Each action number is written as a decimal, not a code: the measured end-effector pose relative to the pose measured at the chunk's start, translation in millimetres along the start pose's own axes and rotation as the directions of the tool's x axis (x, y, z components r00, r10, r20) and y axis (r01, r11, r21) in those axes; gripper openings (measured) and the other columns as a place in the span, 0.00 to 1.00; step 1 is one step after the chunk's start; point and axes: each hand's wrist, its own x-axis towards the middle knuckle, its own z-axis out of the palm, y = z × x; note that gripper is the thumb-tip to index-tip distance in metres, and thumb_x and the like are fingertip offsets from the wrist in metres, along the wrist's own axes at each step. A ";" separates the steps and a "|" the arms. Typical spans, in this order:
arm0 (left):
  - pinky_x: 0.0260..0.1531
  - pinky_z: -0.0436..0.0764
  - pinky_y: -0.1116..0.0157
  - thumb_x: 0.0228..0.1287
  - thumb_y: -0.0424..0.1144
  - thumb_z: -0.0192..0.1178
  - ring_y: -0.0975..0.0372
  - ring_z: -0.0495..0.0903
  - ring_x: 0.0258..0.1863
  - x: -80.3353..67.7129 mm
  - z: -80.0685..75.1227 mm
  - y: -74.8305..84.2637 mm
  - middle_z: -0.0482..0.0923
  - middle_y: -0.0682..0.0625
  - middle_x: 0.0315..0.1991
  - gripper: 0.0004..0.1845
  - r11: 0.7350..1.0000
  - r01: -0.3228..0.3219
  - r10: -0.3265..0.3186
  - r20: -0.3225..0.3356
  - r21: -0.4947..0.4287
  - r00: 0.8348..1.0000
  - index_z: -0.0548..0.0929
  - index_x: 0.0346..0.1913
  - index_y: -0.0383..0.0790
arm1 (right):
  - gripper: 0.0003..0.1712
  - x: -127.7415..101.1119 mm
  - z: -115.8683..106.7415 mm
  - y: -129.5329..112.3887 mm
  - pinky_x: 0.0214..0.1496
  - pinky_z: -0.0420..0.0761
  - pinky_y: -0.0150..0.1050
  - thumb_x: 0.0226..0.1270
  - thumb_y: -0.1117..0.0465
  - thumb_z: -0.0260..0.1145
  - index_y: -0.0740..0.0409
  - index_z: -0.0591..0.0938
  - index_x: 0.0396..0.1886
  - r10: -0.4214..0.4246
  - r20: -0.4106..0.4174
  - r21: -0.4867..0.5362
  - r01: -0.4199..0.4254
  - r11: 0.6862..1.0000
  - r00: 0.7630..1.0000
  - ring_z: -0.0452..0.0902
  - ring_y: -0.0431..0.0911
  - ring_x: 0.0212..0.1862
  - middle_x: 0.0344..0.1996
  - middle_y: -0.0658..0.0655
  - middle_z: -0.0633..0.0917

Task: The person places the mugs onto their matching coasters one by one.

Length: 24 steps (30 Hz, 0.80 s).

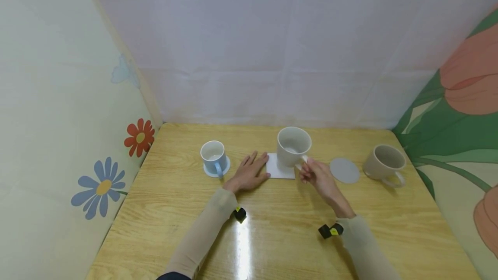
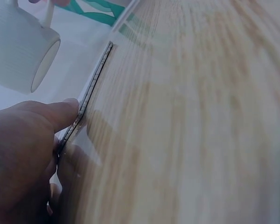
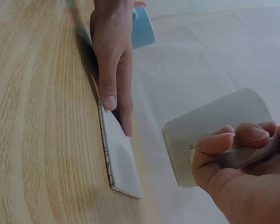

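My right hand (image 1: 310, 169) grips the handle of a white ribbed mug (image 1: 293, 145) and holds it tilted just over a square white coaster (image 1: 277, 169) in the middle of the wooden table (image 1: 272, 228). In the right wrist view my fingers (image 3: 233, 142) curl round the handle, and the white mug (image 3: 214, 130) hangs clear of the coaster (image 3: 121, 163). My left hand (image 1: 254, 166) lies flat on the table with straight fingers, the tips touching the coaster's left edge. The left wrist view shows a fingertip (image 2: 65, 112) against the coaster's edge (image 2: 95, 86), with the white mug (image 2: 18, 51) above.
A blue mug (image 1: 213, 156) stands on a round pale coaster (image 1: 225, 170) to the left. A round grey coaster (image 1: 344, 170) lies bare to the right, with a beige mug (image 1: 385, 162) beyond it. Flowered fabric walls close in both sides and the back.
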 end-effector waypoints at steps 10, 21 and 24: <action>0.87 0.32 0.52 0.83 0.63 0.46 0.54 0.33 0.89 5.4 8.3 -10.4 0.42 0.58 0.88 0.40 1.000 -0.012 0.012 -0.015 -0.005 1.000 0.51 0.88 0.51 | 0.24 2.9 3.2 0.2 0.34 0.77 0.32 0.92 0.55 0.42 0.59 0.70 0.31 -0.009 0.033 0.020 0.008 1.000 0.999 0.73 0.41 0.32 0.26 0.50 0.72; 0.86 0.32 0.50 0.83 0.61 0.48 0.51 0.33 0.89 2.4 5.8 -5.5 0.42 0.55 0.89 0.40 0.999 -0.020 0.019 -0.021 -0.027 1.000 0.51 0.88 0.49 | 0.24 6.3 4.8 5.2 0.34 0.77 0.31 0.92 0.54 0.41 0.56 0.70 0.30 -0.014 0.058 0.031 0.012 0.999 0.998 0.73 0.40 0.32 0.26 0.49 0.71; 0.86 0.32 0.50 0.83 0.61 0.48 0.52 0.34 0.89 2.0 5.2 -4.7 0.42 0.55 0.89 0.40 0.999 -0.016 0.015 -0.022 -0.031 1.000 0.52 0.88 0.49 | 0.24 6.9 4.9 7.4 0.34 0.77 0.31 0.92 0.54 0.41 0.57 0.70 0.30 -0.010 0.056 0.030 0.009 1.000 0.998 0.73 0.40 0.32 0.26 0.49 0.71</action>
